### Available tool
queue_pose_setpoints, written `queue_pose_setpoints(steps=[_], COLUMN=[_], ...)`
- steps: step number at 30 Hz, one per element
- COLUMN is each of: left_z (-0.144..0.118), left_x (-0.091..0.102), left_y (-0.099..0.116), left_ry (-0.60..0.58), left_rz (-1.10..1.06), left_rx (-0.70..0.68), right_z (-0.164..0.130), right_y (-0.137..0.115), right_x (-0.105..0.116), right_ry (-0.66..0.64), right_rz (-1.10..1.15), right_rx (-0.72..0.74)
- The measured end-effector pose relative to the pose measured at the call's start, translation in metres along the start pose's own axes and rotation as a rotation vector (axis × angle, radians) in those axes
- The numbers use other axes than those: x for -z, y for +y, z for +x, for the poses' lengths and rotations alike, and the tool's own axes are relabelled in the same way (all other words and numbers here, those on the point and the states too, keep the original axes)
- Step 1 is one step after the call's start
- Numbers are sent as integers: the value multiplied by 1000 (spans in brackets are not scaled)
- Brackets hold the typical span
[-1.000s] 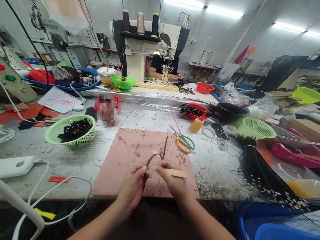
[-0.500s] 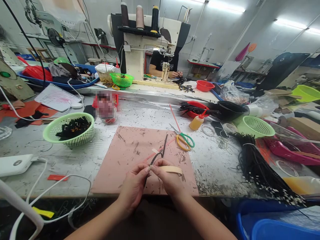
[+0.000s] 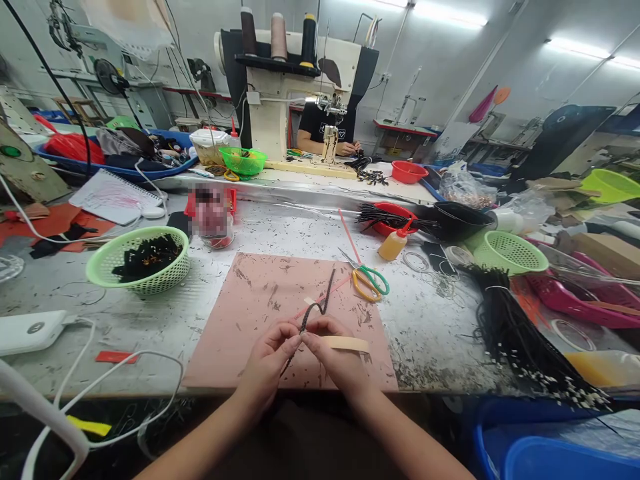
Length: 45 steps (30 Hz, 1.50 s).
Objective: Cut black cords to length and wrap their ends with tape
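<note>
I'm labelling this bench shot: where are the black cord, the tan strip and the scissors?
black cord [image 3: 327, 291], head view, its upper free stretch.
tan strip [image 3: 350, 344], head view, its middle.
scissors [image 3: 371, 283], head view, the handles.

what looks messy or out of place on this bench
The pink mat is scuffed with dark marks, and the grey tabletop around it is littered with small black flecks. Otherwise both hands, left hand and right hand, pinch a black cord normally.

A blur covers the red jar [image 3: 213, 213] beyond my pink mat [image 3: 250, 313]. The picture's bottom edge cuts off the blue tub [image 3: 550, 440]. My right hand [image 3: 337, 353] hides part of the tan strip [image 3: 350, 344].
</note>
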<state>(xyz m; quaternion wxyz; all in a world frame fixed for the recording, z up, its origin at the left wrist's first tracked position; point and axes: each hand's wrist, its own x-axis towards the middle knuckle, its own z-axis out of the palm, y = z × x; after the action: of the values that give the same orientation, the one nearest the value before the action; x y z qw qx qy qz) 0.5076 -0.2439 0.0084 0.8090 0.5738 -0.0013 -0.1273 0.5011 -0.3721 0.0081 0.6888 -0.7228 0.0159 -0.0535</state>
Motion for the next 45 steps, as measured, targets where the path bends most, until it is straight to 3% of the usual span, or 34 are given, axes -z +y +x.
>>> queue_pose_setpoints(steps=[5, 12, 20, 25, 30, 37, 45], left_z=[-2, -2, -4, -3, -2, -2, -5], left_x=[-1, -1, -7, -8, -7, 2, -1], left_y=[4, 7, 11, 12, 9, 8, 15], left_ry=[0, -35, -25, -56, -39, -47, -135], left_rz=[64, 326, -175, -323, -258, 77, -132], left_rx=[78, -45, 259, 360, 357, 150, 350], right_z=[1, -1, 3, 5, 3, 4, 6], right_y=[1, -1, 1, 2, -1, -2, -7], right_x=[2, -4, 5, 6, 4, 2, 13], right_ry=[-61, -6, -137, -204, -202, -128, -255], right_rz=[47, 91, 138, 142, 144, 1, -32], right_rx=[0, -102, 36, 57, -3, 116, 274])
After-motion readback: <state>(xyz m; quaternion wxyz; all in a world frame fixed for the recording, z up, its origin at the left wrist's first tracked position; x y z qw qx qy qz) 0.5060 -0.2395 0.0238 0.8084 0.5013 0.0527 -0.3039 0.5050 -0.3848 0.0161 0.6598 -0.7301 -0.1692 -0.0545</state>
